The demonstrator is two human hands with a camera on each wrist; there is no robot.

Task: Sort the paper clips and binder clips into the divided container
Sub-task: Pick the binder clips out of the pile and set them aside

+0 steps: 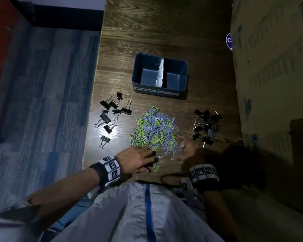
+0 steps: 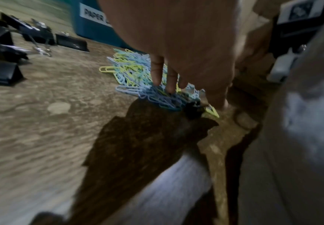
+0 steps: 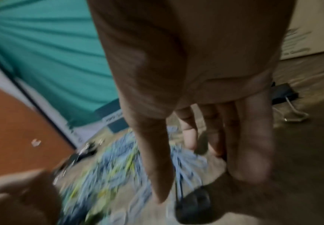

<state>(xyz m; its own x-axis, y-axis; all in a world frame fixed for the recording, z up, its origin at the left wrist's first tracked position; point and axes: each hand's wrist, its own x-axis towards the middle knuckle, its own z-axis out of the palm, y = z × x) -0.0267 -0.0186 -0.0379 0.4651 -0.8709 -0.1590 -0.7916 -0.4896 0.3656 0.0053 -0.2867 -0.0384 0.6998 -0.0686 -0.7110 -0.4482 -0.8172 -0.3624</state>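
A blue divided container stands mid-table, with a white paper divider and labels for paper clips (left) and binder clips (right). Both halves look bare. A pile of green and blue paper clips lies in front of it. Black binder clips lie in one group to the left and another to the right. My left hand rests straight fingers on the pile's near edge. My right hand hovers, blurred, at the pile's near right with fingers extended, holding nothing.
A tall cardboard box lines the table's right side. The table's left edge drops to a blue floor. A small dark object sits among the nearest paper clips. My torso is against the near edge.
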